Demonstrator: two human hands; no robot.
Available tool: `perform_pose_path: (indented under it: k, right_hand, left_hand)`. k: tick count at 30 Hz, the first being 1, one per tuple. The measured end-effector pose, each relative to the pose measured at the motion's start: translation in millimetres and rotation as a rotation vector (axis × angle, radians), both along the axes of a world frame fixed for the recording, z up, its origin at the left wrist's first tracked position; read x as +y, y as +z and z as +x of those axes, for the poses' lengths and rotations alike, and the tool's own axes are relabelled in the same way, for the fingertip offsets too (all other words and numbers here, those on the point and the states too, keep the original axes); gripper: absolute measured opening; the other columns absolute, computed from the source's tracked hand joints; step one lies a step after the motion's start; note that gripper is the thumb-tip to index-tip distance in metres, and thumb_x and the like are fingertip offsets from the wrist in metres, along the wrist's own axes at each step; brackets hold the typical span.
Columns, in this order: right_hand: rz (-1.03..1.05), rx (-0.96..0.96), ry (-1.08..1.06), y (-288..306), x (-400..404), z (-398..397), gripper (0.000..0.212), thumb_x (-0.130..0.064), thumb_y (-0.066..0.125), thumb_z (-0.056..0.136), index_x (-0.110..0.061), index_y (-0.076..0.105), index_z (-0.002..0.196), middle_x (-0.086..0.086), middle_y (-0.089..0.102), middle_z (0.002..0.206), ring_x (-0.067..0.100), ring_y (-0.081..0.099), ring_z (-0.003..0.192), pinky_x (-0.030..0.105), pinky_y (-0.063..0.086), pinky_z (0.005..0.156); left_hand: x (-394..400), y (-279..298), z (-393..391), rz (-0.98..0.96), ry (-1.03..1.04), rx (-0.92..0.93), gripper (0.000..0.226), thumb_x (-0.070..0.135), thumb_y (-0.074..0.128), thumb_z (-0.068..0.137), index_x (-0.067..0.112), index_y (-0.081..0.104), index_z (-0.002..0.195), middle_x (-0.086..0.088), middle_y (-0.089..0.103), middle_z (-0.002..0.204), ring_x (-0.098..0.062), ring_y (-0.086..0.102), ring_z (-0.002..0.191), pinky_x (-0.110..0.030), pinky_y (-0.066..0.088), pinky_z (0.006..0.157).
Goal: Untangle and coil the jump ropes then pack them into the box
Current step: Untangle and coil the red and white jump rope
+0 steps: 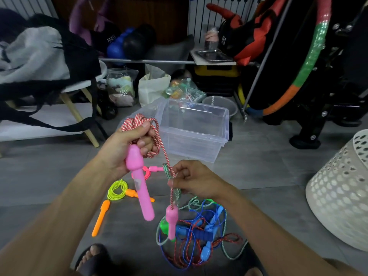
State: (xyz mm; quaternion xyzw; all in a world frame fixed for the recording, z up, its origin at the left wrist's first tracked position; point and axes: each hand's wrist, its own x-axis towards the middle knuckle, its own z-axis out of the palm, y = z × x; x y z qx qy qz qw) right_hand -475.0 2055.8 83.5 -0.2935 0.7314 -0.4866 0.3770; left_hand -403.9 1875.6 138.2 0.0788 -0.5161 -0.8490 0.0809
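Grey floor tiles are being used as the work area, crowded round with bags and gym gear. A red-and-white rope is being held as a gathered coil, with one pink handle, in the clenched left hand. Its free strand is being pinched by the right hand, the second pink handle dangling below. Judged light, limp and snag-prone, it is best gripped near the handles. A tangled pile of ropes is lying beneath; the clear box is waiting just beyond, near a white basket.
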Motion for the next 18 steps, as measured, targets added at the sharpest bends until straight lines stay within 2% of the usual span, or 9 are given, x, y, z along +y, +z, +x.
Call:
perform_pose_path:
  k: [2,4,6,9,11,13,15,18]
  right_hand:
    - [0.015,-0.031,-0.018,3,5,-5,0.02,0.0,0.069,0.081,-0.015,0.064,0.092,0.001,0.05,0.069,0.009,0.048,0.061,0.02,0.043,0.058]
    - [0.045,0.028,-0.017,5,12,-12,0.029,0.004,0.069,0.075,-0.023,0.07,0.084,0.001,0.05,0.072,0.013,0.047,0.069,0.027,0.042,0.066]
    - [0.069,0.116,-0.085,6,17,-19,0.028,0.001,0.067,0.072,-0.026,0.072,0.073,-0.004,0.054,0.066,0.01,0.047,0.067,0.031,0.038,0.068]
    - [0.113,0.184,-0.212,14,26,-29,0.022,-0.005,0.066,0.081,-0.023,0.069,0.068,-0.012,0.049,0.051,0.008,0.042,0.055,0.029,0.036,0.062]
    - [0.12,0.204,-0.24,22,33,-32,0.021,-0.014,0.068,0.085,-0.022,0.068,0.066,-0.007,0.045,0.054,0.013,0.041,0.061,0.029,0.036,0.063]
    - [0.073,0.198,-0.234,29,36,-29,0.023,-0.017,0.068,0.086,-0.023,0.067,0.064,-0.01,0.047,0.053,0.011,0.04,0.06,0.026,0.035,0.06]
    - [0.007,0.163,-0.2,34,36,-25,0.023,-0.015,0.067,0.087,-0.023,0.066,0.065,-0.014,0.053,0.052,0.007,0.04,0.055,0.022,0.033,0.057]
    - [-0.031,0.172,-0.166,37,34,-20,0.016,-0.014,0.069,0.085,-0.02,0.068,0.07,0.005,0.066,0.068,0.013,0.052,0.066,0.026,0.04,0.064]
  left_hand:
    - [-1,1,-2,0.003,0.108,-0.03,0.024,0.028,0.06,0.081,0.012,0.062,0.064,0.005,0.034,0.046,-0.01,0.036,0.041,-0.025,0.047,0.06]
    - [-3,1,-3,0.017,0.188,-0.042,0.023,0.024,0.053,0.087,0.01,0.057,0.07,0.004,0.034,0.046,-0.01,0.036,0.041,-0.024,0.046,0.058]
    - [-7,0,-3,0.011,0.24,-0.057,0.022,0.023,0.054,0.088,0.008,0.055,0.073,0.004,0.035,0.046,-0.01,0.036,0.04,-0.023,0.044,0.055]
    - [-11,-8,-5,-0.048,0.321,-0.132,0.022,0.02,0.058,0.09,0.004,0.057,0.074,0.001,0.034,0.045,-0.012,0.035,0.038,-0.02,0.04,0.047]
    - [-12,-15,-7,-0.141,0.373,-0.212,0.021,0.017,0.062,0.089,0.002,0.059,0.075,0.001,0.034,0.043,-0.014,0.034,0.037,-0.024,0.035,0.049]
    - [-9,-19,-8,-0.223,0.362,-0.284,0.018,0.014,0.067,0.085,0.0,0.058,0.078,0.001,0.034,0.041,-0.014,0.034,0.036,-0.029,0.031,0.053]
    - [2,-20,-10,-0.26,0.298,-0.325,0.017,0.01,0.071,0.08,0.001,0.056,0.078,0.001,0.034,0.04,-0.015,0.032,0.037,-0.026,0.031,0.05]
    - [20,-17,-9,-0.258,0.219,-0.316,0.022,0.016,0.075,0.075,-0.002,0.061,0.074,0.001,0.034,0.041,-0.016,0.03,0.041,-0.02,0.033,0.042]
